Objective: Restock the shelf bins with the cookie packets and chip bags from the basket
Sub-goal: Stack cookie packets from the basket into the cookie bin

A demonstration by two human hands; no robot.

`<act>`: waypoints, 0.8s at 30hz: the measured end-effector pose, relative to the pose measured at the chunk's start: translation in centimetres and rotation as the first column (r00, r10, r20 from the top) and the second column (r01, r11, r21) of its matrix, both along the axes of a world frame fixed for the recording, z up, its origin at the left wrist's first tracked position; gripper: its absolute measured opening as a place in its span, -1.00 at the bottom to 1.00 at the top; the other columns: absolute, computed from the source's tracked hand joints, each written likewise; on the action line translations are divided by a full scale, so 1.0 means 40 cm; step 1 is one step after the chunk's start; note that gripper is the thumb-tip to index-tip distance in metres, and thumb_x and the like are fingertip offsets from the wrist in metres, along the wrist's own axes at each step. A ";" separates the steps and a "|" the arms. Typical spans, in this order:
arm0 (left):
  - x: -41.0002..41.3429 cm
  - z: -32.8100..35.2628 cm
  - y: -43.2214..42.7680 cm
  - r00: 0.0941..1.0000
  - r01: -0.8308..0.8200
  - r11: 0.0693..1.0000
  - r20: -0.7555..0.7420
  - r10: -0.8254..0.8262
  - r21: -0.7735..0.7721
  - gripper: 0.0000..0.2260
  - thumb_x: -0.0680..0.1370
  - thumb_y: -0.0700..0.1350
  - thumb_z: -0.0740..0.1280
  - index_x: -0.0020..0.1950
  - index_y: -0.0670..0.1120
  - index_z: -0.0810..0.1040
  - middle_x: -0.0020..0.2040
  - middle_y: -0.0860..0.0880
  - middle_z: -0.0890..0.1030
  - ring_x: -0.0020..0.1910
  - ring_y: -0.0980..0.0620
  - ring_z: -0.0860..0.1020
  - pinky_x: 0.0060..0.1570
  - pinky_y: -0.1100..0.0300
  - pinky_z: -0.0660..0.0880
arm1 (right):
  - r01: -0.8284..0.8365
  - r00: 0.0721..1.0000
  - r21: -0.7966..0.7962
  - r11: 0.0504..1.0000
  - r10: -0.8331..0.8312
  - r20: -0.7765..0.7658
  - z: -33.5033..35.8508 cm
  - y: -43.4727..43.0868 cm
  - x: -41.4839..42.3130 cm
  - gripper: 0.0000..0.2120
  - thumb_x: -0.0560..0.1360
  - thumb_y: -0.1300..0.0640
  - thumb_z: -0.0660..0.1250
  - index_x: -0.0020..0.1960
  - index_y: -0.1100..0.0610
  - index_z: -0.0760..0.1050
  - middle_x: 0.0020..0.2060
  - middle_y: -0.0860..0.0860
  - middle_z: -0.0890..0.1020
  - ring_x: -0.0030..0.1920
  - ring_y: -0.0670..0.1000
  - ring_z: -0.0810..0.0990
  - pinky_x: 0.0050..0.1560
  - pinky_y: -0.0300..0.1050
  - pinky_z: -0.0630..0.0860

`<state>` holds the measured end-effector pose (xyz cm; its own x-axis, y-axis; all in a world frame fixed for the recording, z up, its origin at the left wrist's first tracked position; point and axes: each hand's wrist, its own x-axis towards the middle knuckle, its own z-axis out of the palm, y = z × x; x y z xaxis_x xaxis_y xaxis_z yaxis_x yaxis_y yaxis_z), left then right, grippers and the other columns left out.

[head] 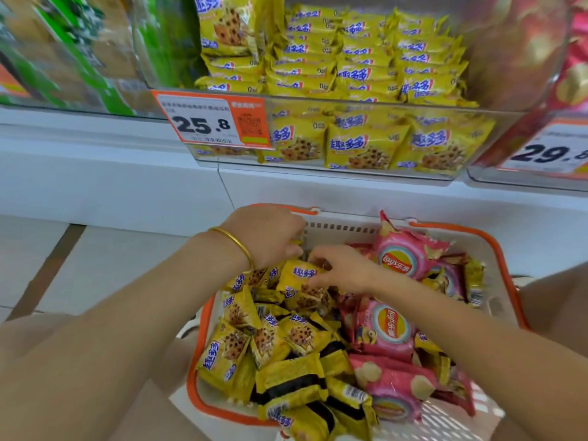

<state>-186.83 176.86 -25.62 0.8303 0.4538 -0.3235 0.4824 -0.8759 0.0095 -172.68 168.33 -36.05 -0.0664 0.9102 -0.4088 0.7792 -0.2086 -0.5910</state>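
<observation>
The basket (199, 345) sits closest, heaped full. Yellow cookie packets (296, 335) fill it from 6 round to 9 o'clock, and pink chip bags (388, 326) lie along the 3 o'clock side. At its 12 o'clock end both hands work the top of the yellow heap. The right hand (345, 268) pinches one packet (297, 275) between thumb and fingers. The left hand (267, 237), with a gold bangle (235, 243) on the wrist, has its fingers curled down by the far wall. A sliver of yellow shows under them, but I cannot tell whether they grip it.

Beyond, at 12 o'clock, stands the clear cookie bin (350, 103), already well stacked with the same yellow packets, with a price tag (213, 120) on its front. A second clear bin (509, 58) at 2 o'clock holds red-pink bags.

The step in hand looks like gathering cookie packets for a lift. With so much left in the basket, the task seems far from finished. The next move calls for a firm hold on the gathered packets, a rise over the bin's front wall, and setting them flat on the rows. The chip bags would go to the bin at 2 o'clock later.
</observation>
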 end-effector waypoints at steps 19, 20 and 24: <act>-0.077 0.263 0.077 0.083 0.055 0.899 0.899 0.429 -0.434 -0.82 0.50 -0.14 0.34 0.07 0.03 0.45 -0.30 0.07 0.58 -0.33 0.11 0.56 -0.31 0.21 0.50 | 0.387 0.875 0.491 0.780 -0.143 -0.462 0.631 0.061 0.026 -0.77 0.38 0.18 0.48 -0.06 0.08 0.45 -0.37 -0.02 0.61 -0.32 0.02 0.55 -0.41 -0.17 0.53; -0.081 0.261 0.089 0.043 -0.061 0.942 0.942 0.332 -0.329 -0.84 0.53 -0.15 0.30 0.09 0.01 0.44 -0.21 0.06 0.57 -0.23 0.08 0.57 -0.22 0.19 0.51 | 0.421 0.876 0.531 0.735 -0.178 -0.447 0.637 0.105 0.031 -0.75 0.39 0.18 0.48 -0.04 0.08 0.44 -0.32 0.01 0.61 -0.31 0.02 0.54 -0.40 -0.15 0.53; -0.095 0.223 0.141 0.431 -0.339 0.930 0.902 0.020 0.141 -0.72 0.58 -0.06 0.16 0.11 -0.19 0.53 -0.01 -0.14 0.58 -0.01 -0.11 0.51 0.00 0.12 0.39 | 0.362 0.932 0.679 0.638 -0.262 -0.250 0.610 0.299 0.028 -0.70 0.35 0.15 0.52 0.00 0.09 0.46 -0.28 -0.06 0.45 -0.30 -0.08 0.46 -0.27 -0.21 0.48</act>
<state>-190.63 182.50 -16.70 0.4745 0.5576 0.6812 0.4973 -0.8083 0.3152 -171.56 180.30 -11.65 0.2748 0.8944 0.3529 0.6619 0.0902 -0.7441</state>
